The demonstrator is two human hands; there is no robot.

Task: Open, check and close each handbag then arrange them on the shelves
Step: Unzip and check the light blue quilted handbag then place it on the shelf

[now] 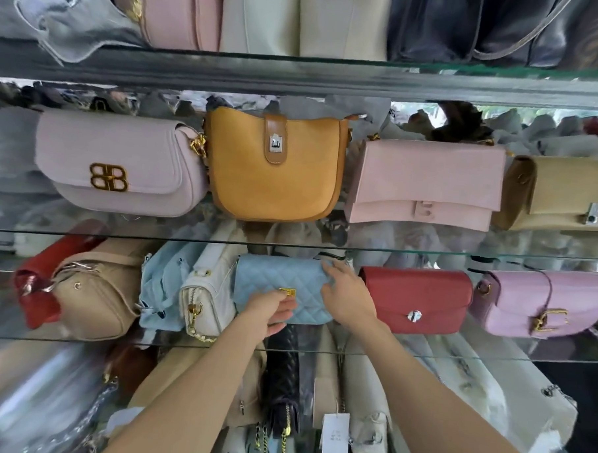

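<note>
Handbag in pale blue quilted material [281, 287] stands on the lower glass shelf [490, 357], between a white bag [205, 297] and a red bag [417, 300]. The left hand [270, 312] curls at its front, fingertips on the gold clasp [287, 292]. The right hand [347, 293] rests relaxed and flat against its right end, steadying it. Whether the clasp is being opened or fastened cannot be told; working it likely calls for a small fingertip pinch.

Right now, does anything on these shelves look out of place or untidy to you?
Yes. On the lower shelf's left end, the red bag, beige bag, pale blue bag and white bag lean crammed against one another, while the middle-shelf bags, such as the mustard bag, face front. Both hands are on the blue quilted bag.
</note>
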